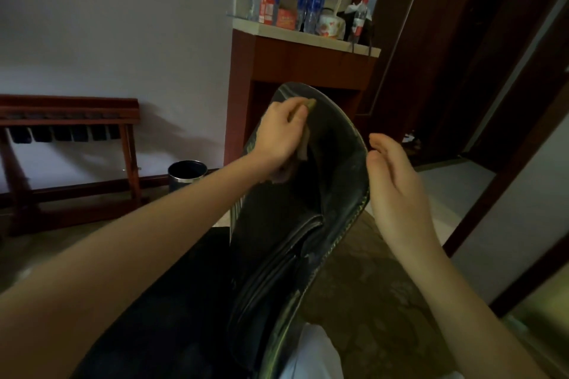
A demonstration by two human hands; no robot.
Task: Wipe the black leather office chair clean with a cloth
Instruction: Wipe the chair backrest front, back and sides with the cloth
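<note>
Left hand (278, 132) bunches the cloth (311, 104) against the top of the chair (335, 169) back, mid-frame, to scrub the worn leather, while the right hand (397, 191) sits loose-fingered just beside its right edge, probably to steady it.

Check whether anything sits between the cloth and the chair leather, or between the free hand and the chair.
Nothing visible does. The left hand presses the cloth straight onto the chair near the backrest's top edge; the right hand is open just beside its right edge, with nothing between.
</note>
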